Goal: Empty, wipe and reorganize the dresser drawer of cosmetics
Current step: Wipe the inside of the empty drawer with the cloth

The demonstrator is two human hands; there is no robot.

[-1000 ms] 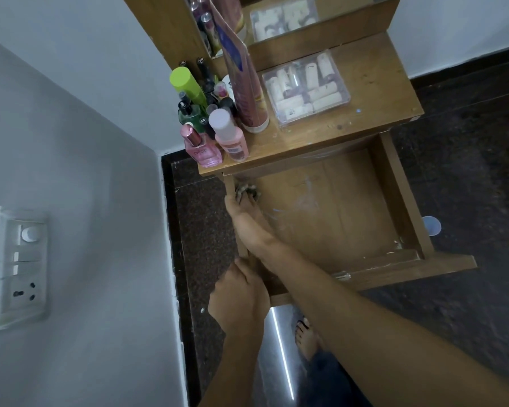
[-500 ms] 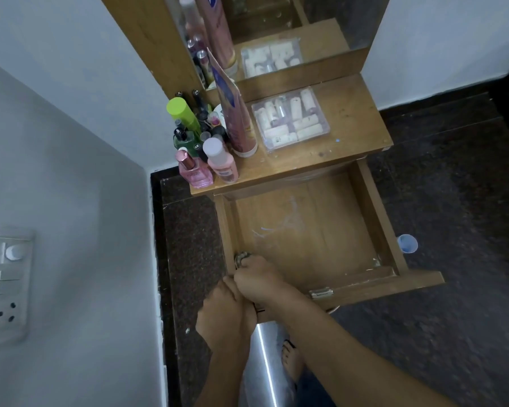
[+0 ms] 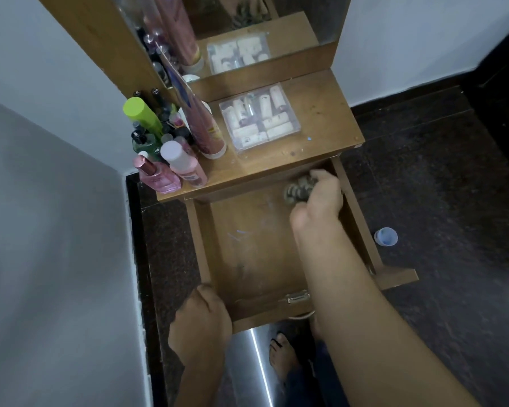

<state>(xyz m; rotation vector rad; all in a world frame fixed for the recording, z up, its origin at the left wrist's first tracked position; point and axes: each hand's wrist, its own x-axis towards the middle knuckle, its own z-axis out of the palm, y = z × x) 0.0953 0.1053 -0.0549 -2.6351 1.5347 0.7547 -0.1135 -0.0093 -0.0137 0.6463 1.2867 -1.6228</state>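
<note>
The wooden dresser drawer (image 3: 247, 259) stands pulled out, its floor bare with faint scuff marks. My right hand (image 3: 318, 201) grips a crumpled patterned cloth (image 3: 299, 189) at the drawer's far right corner, under the dresser top. My left hand (image 3: 202, 315) holds the drawer's near left corner, fingers curled over the front edge. Cosmetics stand on the dresser top (image 3: 321, 136): a pink perfume bottle (image 3: 156, 176), a pink bottle with a white cap (image 3: 182, 163), a lime green can (image 3: 143, 114), a tall pink tube (image 3: 202, 127), and a clear box of small tubes (image 3: 259, 118).
A mirror (image 3: 247, 30) rises behind the dresser top. A white wall closes in on the left. The floor is dark stone, with a small blue cap (image 3: 385, 236) lying to the right of the drawer. A shiny metal object (image 3: 256, 365) and my foot (image 3: 282, 356) are below the drawer front.
My right hand has swept the cloth from the far left corner to the near left, then across to the far right corner. My left hand stays at the drawer's near left corner.
</note>
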